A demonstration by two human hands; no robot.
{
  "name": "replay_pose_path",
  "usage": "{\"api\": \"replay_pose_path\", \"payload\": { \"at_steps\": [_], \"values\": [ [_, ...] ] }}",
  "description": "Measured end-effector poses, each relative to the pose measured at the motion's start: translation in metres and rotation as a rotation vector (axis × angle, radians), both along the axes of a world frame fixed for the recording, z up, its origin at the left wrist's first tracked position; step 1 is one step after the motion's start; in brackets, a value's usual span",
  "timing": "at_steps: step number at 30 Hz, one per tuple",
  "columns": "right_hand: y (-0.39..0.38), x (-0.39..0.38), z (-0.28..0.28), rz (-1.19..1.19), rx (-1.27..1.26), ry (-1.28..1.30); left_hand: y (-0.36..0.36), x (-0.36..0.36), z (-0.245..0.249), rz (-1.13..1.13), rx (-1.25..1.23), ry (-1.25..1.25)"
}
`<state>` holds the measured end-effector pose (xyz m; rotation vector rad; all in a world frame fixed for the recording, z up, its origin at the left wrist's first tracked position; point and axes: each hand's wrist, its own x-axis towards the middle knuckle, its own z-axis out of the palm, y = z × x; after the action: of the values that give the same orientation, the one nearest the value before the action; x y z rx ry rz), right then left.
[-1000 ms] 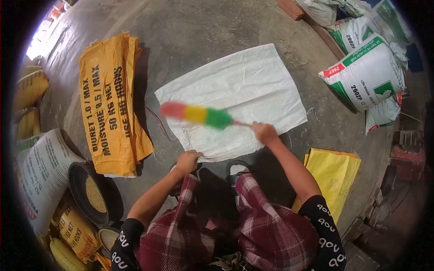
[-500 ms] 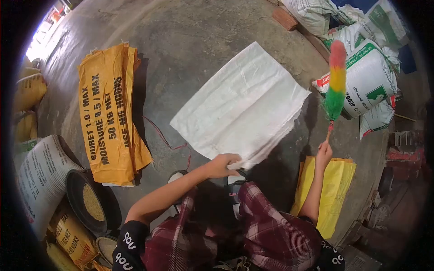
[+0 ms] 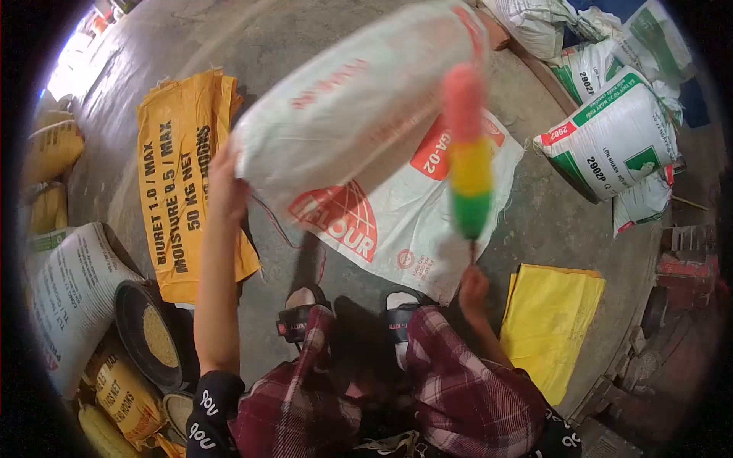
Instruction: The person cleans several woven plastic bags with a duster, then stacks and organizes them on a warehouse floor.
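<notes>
My left hand (image 3: 227,179) grips the near left corner of a white woven sack (image 3: 328,114), raised off the floor and blurred, with faint red print. Beneath it a second white sack (image 3: 458,217) with red lettering lies flat on the concrete, partly covered. My right hand (image 3: 474,284) is wrapped round the thin handle of a feather duster (image 3: 471,164) banded pink, yellow and green. The duster stands upright over the right part of the lying sack and looks smeared by motion.
Orange printed sacks (image 3: 179,191) are stacked at the left, near a black basin (image 3: 130,328) of grain. A folded yellow sack (image 3: 551,324) lies at my right. Filled feed sacks (image 3: 611,145) and a brick (image 3: 492,32) are at the back right. Red thread (image 3: 279,229) trails across the floor.
My left hand has moved left and up, lifting the top white sack and uncovering red print below. My right hand has brought the duster left, over the sacks.
</notes>
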<state>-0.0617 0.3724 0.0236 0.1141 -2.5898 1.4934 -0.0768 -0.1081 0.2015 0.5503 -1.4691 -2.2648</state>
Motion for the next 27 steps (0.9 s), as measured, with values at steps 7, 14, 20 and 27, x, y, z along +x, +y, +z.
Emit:
{"api": "replay_pose_path", "payload": {
  "at_steps": [7,14,20,27],
  "values": [
    [-0.028,0.030,0.029,0.595,0.493,-0.210,-0.114,0.103,-0.043,0.348,-0.255,-0.311],
    [0.027,-0.028,0.000,0.408,0.794,-0.176,-0.134,0.181,-0.089,0.546,-0.912,-0.814],
    [0.019,-0.048,0.015,0.058,0.700,-0.128,-0.099,0.208,-0.110,0.064,-0.958,-0.896],
    [-0.113,0.038,-0.012,0.923,0.518,-0.099,-0.025,0.224,-0.083,-0.315,-0.183,-0.848]
  ]
}}
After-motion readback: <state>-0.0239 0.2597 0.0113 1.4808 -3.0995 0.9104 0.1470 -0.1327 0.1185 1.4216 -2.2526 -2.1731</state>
